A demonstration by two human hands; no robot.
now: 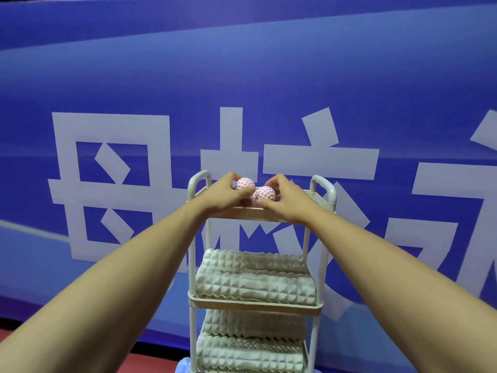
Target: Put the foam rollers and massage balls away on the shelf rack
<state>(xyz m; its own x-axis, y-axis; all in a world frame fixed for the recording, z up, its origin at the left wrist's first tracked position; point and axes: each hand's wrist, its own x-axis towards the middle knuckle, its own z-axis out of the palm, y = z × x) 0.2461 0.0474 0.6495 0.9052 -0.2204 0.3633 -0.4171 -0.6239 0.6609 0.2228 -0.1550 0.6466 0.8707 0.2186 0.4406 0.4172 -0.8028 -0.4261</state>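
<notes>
behind everything hangs a blue banner (pixel 161 76) with big pale characters, and a strip of red floor (pixel 27 335) shows at the lower left. in front of it stands a white shelf rack (pixel 191 265) with looped handles at the top. both arms reach out over its top tier. the left hand (pixel 223 195) curls its fingers round one pink spiky massage ball (pixel 245 183), and the right hand (pixel 286 199) grips a second pink ball (pixel 265 194) just beside it; the two balls seem to touch, though fingers hide the spot. ridged pale foam rollers (pixel 255 284) lie side by side on the middle tier, with more rollers (pixel 250 345) on the tier below.
</notes>
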